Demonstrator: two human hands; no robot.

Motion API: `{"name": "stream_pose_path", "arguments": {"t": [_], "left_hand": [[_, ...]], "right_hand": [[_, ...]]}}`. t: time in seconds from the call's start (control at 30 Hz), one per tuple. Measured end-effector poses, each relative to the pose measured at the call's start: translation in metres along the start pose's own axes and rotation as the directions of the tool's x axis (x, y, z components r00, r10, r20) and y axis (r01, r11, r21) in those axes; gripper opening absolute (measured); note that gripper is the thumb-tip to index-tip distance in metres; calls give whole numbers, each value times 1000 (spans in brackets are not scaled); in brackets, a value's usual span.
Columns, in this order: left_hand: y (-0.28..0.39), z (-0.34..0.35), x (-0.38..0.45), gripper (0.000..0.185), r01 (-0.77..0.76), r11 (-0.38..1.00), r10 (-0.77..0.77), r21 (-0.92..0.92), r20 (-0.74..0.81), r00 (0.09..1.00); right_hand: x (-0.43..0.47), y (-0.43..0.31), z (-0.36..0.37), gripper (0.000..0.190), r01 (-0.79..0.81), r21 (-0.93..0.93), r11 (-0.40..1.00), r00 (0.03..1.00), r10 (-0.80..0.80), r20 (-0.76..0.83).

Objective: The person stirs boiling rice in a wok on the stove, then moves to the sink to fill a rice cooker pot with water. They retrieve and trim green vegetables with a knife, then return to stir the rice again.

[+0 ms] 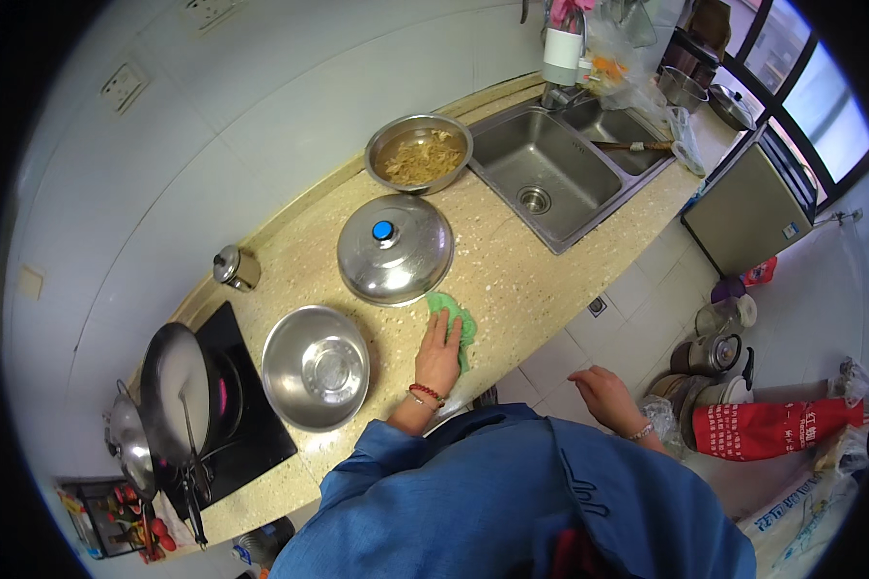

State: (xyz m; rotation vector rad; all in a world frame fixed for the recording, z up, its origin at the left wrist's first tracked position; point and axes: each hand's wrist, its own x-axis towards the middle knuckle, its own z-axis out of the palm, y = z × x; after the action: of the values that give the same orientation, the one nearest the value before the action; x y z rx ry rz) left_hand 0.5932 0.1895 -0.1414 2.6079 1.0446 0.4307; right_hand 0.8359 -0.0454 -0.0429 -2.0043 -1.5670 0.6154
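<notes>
My left hand presses a green cloth onto the speckled stone countertop, its fingers stretched over the cloth. Just beyond the cloth lies a domed steel lid with a blue knob. An empty steel bowl stands left of this hand. My right hand hangs past the counter's front edge above the tiled floor, its fingers loosely bent and nothing seen in it. Behind the lid, a steel basin holds pale yellowish strips in liquid.
At left, a wok of whitish liquid with a utensil in it sits on a black cooktop, beside a wok lid. A lidded canister stands by the wall. A double sink is at right; pots stand on the floor.
</notes>
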Motion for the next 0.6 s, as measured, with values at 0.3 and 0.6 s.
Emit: {"name": "stream_pose_path", "arguments": {"t": [0.3, 0.6], "left_hand": [[11, 59, 173, 55, -25, 992, 34, 124, -69, 997], [21, 86, 276, 66, -28, 996, 32, 86, -50, 998]], "right_hand": [[44, 10, -5, 18, 80, -89, 993, 992, -71, 101], [-7, 64, -41, 18, -128, -186, 974, 990, 137, 34]]}}
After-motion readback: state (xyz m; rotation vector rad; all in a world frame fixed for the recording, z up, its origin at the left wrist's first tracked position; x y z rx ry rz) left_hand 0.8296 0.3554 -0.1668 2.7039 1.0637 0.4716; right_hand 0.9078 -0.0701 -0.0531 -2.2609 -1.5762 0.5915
